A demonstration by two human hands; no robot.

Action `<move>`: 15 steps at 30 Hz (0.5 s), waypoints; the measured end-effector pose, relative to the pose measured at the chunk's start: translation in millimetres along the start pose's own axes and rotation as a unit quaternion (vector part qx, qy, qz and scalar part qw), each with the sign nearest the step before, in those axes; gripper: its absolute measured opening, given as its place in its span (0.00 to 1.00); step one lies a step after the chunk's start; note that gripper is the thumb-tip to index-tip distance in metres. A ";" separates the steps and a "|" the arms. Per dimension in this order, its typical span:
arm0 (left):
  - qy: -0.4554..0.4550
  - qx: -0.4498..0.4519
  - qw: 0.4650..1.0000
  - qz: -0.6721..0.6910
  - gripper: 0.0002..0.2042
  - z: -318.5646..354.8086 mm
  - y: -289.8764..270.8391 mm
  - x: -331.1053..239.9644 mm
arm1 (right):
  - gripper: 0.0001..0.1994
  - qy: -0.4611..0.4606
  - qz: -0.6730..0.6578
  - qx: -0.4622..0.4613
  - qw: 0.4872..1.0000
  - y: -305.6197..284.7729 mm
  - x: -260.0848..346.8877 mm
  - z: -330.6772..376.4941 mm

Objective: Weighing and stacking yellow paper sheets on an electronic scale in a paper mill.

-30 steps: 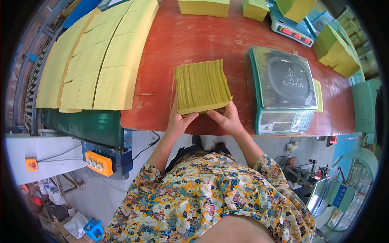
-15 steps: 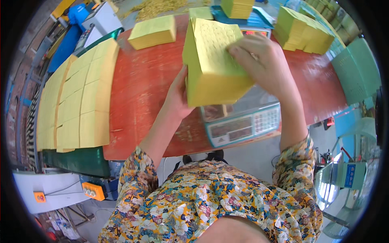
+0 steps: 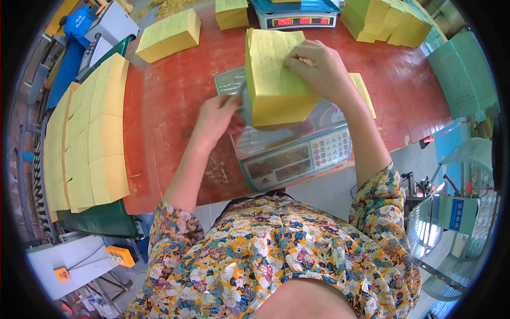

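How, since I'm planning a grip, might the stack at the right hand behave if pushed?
The stack may slide apart, as no band shows. It is probably heavy for its size, being densely packed. Its flat sides make rolling unlikely.

Left hand point(image 3: 215, 119) had let go of yellow paper stack point(image 3: 273, 87), whose side it gripped half second earlier; hung just left of it, fingers loosely curled; stack, a second ago held two-handed over bare bench point(image 3: 170, 101) with ridged side up, had turned smooth face up and come over near scale point(image 3: 297, 159); right hand point(image 3: 321, 69) had left stack's near edge for its top; far scale's display point(image 3: 303, 22), partly hidden before, showed fully.
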State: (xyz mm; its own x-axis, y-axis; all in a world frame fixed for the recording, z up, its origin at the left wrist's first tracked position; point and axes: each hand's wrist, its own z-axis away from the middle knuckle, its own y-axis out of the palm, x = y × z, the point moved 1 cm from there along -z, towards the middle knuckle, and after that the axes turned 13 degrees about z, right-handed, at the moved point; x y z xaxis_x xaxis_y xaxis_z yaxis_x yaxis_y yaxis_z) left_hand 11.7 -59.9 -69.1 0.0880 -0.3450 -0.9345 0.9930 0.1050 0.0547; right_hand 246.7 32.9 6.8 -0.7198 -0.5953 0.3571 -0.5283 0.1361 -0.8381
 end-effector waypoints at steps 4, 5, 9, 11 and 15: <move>0.125 -0.091 0.988 0.013 0.13 16.9 -92.8 -12.7 | 0.09 -0.048 0.026 0.000 0.999 -2.1 22.2 -1.3; 0.143 -0.106 0.984 0.014 0.13 14.0 -113.9 -16.6 | 0.09 -0.024 0.038 0.019 0.999 -8.8 28.9 -3.3; 0.158 -0.147 0.976 0.026 0.11 -19.5 -195.3 -14.2 | 0.09 -0.009 0.026 0.003 1.000 -18.4 87.7 -26.5; 0.153 -0.159 0.975 0.008 0.11 -43.6 -233.4 -21.1 | 0.10 -0.100 0.061 -0.009 0.993 -6.6 133.3 -57.5; 0.234 -0.186 0.948 -0.107 0.13 -95.6 -283.8 -45.5 | 0.13 -0.182 0.105 0.090 0.973 56.2 199.7 -155.0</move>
State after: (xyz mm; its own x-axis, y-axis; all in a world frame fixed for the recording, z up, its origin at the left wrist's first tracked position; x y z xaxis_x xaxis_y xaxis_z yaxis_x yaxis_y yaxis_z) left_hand -281.6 15.2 -75.8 -0.2447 0.0472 -0.9685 0.8795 0.4313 -0.2012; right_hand 3.5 44.4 95.0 -0.5789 -0.8150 0.0266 -0.2757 0.1649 -0.9470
